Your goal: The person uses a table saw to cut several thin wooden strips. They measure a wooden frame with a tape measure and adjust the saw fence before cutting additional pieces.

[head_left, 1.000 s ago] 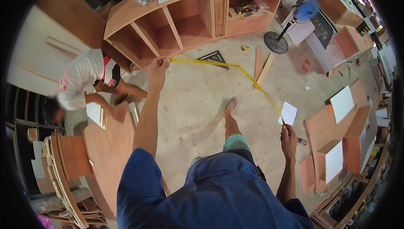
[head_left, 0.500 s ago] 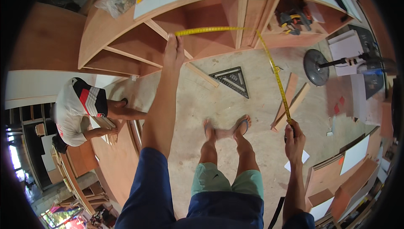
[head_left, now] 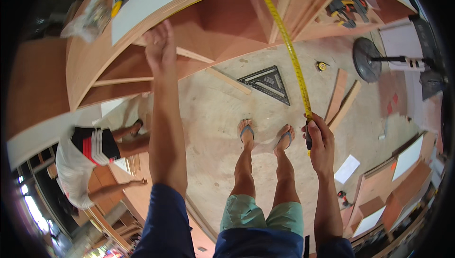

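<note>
My left hand (head_left: 160,45) is closed at the front edge of a wooden cabinet (head_left: 227,18), its fingers on the end of a yellow tape measure blade (head_left: 287,37). From there the blade runs rightward along the edge, just under the white top, then bends sharply and slants down toward me. My right hand (head_left: 321,139), lower right over the floor, grips the dark case of the tape measure (head_left: 309,137). Part of that case is hidden by my fingers, and the blade's very tip is hard to make out.
A black triangular square (head_left: 268,85), a second tape measure (head_left: 321,65) and wood strips (head_left: 337,92) lie on the concrete floor. Clamps (head_left: 348,9) sit in the right compartment. A fan (head_left: 367,60) stands at right. At left a co-worker (head_left: 78,168) bends over a wooden panel.
My left hand has moved left and up against the cabinet's edge, bringing the blade along it. My right hand has come slightly left and up with the case. The co-worker's arm has shifted.
</note>
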